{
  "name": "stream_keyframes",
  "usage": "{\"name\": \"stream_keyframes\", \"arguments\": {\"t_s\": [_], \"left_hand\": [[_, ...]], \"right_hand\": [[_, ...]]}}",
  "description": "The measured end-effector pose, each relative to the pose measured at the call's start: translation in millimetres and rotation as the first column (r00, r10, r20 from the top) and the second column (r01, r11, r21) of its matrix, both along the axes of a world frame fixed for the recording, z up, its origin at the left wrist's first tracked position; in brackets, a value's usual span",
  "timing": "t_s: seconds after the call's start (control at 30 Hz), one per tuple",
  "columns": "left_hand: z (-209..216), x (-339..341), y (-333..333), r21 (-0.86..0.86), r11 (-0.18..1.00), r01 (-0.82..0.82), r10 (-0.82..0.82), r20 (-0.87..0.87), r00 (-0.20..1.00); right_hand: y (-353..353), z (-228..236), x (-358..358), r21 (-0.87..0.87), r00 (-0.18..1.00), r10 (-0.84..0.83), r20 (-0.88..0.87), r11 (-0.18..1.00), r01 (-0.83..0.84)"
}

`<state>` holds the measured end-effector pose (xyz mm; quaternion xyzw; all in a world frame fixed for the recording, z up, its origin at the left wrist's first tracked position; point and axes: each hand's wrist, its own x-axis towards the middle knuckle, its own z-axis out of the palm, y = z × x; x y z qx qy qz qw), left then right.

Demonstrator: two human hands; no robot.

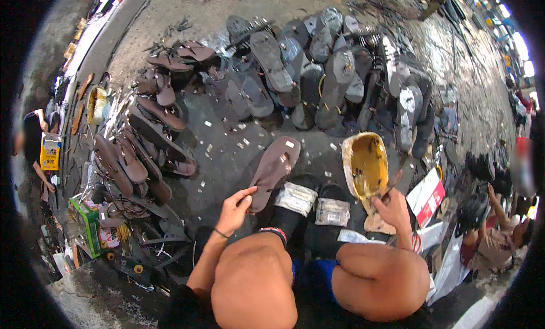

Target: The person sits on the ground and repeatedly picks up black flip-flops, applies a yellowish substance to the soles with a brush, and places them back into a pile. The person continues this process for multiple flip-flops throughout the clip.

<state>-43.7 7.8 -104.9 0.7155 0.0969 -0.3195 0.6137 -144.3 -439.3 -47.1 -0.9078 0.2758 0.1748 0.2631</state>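
The left hand (234,213) pinches the near end of a brown sole (274,169), around the middle; a light, steady grip should keep its face clean. Farther right, the right hand (393,213) seems to pinch a thin tool (394,180) beside the yellow container (368,161); drips better stay there.

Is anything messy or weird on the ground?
Yes. Little pale scraps are scattered over the dark ground, like litter. Beyond them, grey sandals lie in a jumbled heap. The yellow container near the right hand has dark smears inside, so it looks dirty.
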Motion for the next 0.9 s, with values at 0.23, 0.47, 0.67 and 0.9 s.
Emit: {"name": "stream_keyframes", "arguments": {"t_s": [0.23, 0.47, 0.67, 0.9], "left_hand": [[-5.2, -4.7, -45.0, 0.539, 0.835, -0.113, -0.357, 0.686, 0.634], [-44.7, 58.1, -76.8, 0.119, 0.982, -0.150, 0.054, 0.578, 0.814], [-41.2, 69.0, -107.4, 0.544, 0.813, 0.207, -0.553, 0.612, 0.565], [-24.9, 120.2, -149.9, -0.129, 0.931, 0.340, -0.322, 0.142, 0.936]], "right_hand": [[0.7, 2.1, -17.7, 0.175, 0.999, -0.028, -0.026, 0.984, 0.032], [45.8, 48.7, 43.2, 0.814, 0.879, -0.438, 0.187, 0.570, 0.111], [40.1, 47.5, 58.6, 0.837, 0.821, -0.531, 0.209, 0.531, 0.130], [76.1, 45.3, 112.0, 0.847, 0.692, -0.586, 0.421, 0.526, -0.070]]}}
